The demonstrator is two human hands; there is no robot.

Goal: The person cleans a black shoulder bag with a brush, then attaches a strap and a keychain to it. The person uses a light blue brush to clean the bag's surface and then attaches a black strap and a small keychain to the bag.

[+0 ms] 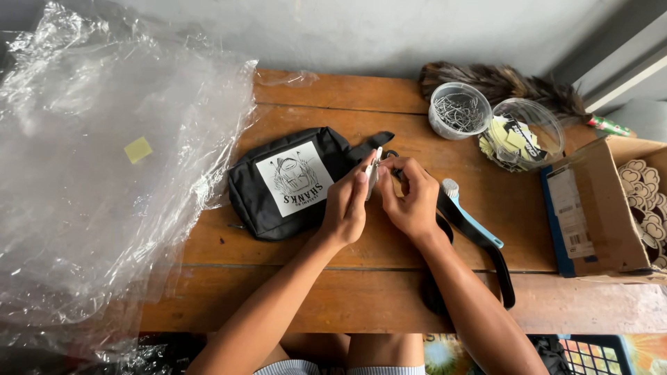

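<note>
Currently a small pale tag (375, 169) is pinched between both hands at the top right corner of the black pouch (292, 182), which lies flat on the wooden table (361, 278). Left hand (345, 205) fingers are closed on the tag; right hand (410, 201) fingertips are closed beside it at the strap (479, 239) end. Best done with the tag held steady, pouch kept flat. A blue brush (469, 214), clip tub (458, 111) and plastic sheeting (104, 173) are left nearby.

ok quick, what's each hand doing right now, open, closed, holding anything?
Left hand: closed, pinching a small flat white tag by the black fabric pouch.
Right hand: closed, fingers on the same tag; what else it grips cannot be told.
</note>
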